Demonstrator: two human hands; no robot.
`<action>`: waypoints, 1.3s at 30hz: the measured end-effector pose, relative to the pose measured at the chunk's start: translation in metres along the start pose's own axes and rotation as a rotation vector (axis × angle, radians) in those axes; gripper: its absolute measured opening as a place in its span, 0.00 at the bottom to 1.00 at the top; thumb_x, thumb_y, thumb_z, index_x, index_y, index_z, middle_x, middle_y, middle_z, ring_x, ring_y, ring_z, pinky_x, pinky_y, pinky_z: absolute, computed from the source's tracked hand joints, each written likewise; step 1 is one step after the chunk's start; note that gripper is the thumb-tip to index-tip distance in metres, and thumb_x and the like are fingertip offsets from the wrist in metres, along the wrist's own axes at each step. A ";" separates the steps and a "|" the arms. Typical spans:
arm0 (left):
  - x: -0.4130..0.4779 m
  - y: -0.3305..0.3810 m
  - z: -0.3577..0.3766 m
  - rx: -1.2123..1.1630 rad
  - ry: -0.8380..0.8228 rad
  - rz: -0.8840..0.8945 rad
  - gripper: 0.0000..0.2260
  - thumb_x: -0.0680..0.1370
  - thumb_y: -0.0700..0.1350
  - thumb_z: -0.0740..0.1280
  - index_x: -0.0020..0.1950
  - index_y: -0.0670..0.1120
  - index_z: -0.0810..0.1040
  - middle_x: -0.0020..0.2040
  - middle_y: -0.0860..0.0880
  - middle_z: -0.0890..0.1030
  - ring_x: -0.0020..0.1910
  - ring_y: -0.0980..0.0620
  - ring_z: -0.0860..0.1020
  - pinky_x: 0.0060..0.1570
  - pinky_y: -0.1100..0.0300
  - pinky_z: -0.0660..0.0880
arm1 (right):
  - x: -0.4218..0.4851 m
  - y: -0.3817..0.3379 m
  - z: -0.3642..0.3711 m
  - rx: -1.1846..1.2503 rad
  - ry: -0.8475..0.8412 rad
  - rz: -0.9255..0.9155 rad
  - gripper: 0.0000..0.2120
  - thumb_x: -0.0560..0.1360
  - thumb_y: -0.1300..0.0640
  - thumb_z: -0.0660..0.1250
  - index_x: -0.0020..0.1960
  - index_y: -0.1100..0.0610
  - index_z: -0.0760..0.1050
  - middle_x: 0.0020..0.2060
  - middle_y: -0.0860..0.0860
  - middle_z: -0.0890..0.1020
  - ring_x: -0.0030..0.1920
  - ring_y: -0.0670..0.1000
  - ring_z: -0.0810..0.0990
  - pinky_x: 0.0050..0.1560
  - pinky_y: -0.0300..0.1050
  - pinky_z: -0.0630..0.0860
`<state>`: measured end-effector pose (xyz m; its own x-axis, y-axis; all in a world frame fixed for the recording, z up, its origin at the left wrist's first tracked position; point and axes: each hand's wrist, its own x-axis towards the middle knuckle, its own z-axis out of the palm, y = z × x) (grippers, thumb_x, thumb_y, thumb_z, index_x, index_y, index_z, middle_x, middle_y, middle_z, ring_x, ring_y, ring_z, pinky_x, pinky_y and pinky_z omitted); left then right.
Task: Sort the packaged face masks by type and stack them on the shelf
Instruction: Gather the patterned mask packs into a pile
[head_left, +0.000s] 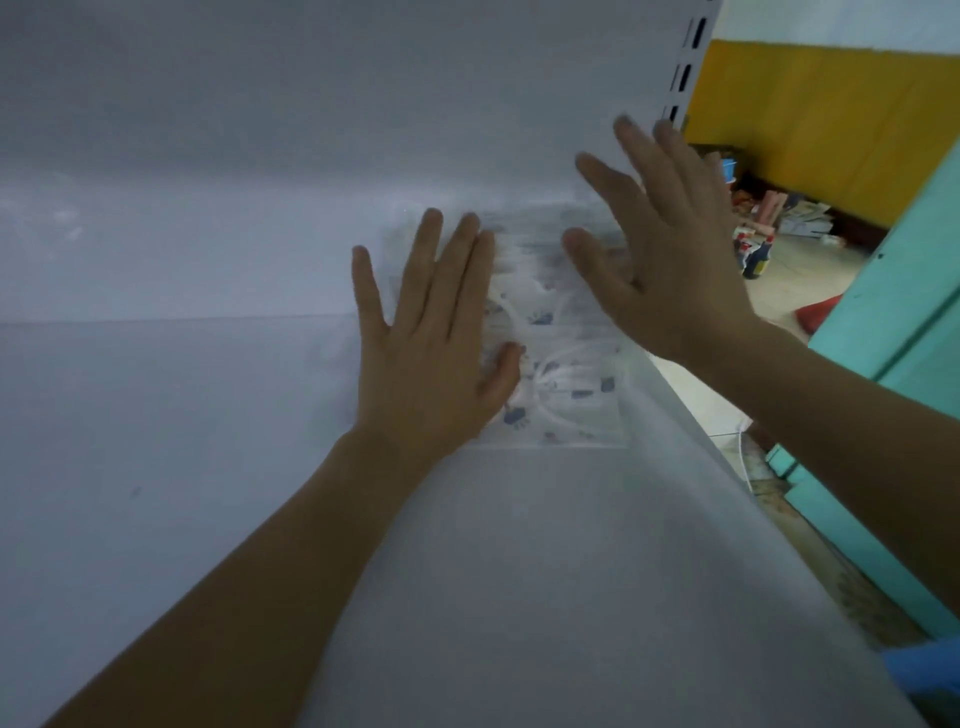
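Where our two bare forearms show at the bottom edge, they lie stretched over the white shelf (182, 441), whose pale surface fills most of the near view. A blurred blue thing (930, 670) sits at the bottom right corner, too unclear for us to name. Farther along, our left hand (431, 338) lies flat with its fingers straight and spread. Its palm is on the shelf, and its thumb and nearest fingers rest on the left edge of the packet of face masks (561, 384). That packet is clear plastic, and through it we see white masks with small blue prints and looped white ear straps. It lies flat on the shelf near the right end, its far edge close against the white back panel (260, 130). Our right hand (670, 260) is above the packet's far right corner, fingers straight and splayed, gripping nothing. It is motion-blurred, and we cannot tell whether it touches the packet. Behind it a white slotted upright (685, 67) rises at the end of the back panel. Past the shelf's right edge stands a teal panel (904, 301). Farther off is a yellow wall (831, 119) with a jumble of small goods (769, 228) on the floor at its foot.
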<state>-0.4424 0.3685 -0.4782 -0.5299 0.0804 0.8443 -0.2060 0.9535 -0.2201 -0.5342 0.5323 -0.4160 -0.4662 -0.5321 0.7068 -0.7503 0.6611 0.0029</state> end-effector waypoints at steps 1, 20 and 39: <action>0.000 0.002 0.000 -0.010 0.003 0.005 0.30 0.75 0.56 0.60 0.72 0.40 0.63 0.72 0.41 0.67 0.72 0.40 0.63 0.68 0.36 0.50 | 0.005 -0.004 0.000 -0.030 -0.087 -0.039 0.29 0.78 0.41 0.47 0.72 0.55 0.64 0.74 0.55 0.62 0.75 0.57 0.56 0.72 0.57 0.49; -0.004 0.001 0.001 -0.087 0.019 -0.106 0.21 0.80 0.60 0.53 0.66 0.50 0.69 0.66 0.40 0.74 0.68 0.38 0.69 0.62 0.33 0.62 | -0.025 -0.009 -0.010 0.106 -0.081 -0.016 0.46 0.67 0.30 0.60 0.75 0.55 0.53 0.75 0.61 0.53 0.75 0.60 0.51 0.71 0.67 0.52; -0.004 -0.001 -0.006 -0.930 -0.404 -0.591 0.55 0.67 0.36 0.74 0.74 0.50 0.31 0.75 0.44 0.33 0.74 0.45 0.35 0.67 0.61 0.55 | -0.056 -0.006 0.028 0.513 -0.284 0.573 0.59 0.63 0.51 0.75 0.75 0.55 0.33 0.75 0.55 0.53 0.71 0.51 0.61 0.66 0.39 0.60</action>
<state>-0.4348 0.3686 -0.4785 -0.8105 -0.3842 0.4422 0.0845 0.6704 0.7372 -0.5164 0.5433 -0.4754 -0.8918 -0.3441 0.2938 -0.4483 0.5836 -0.6770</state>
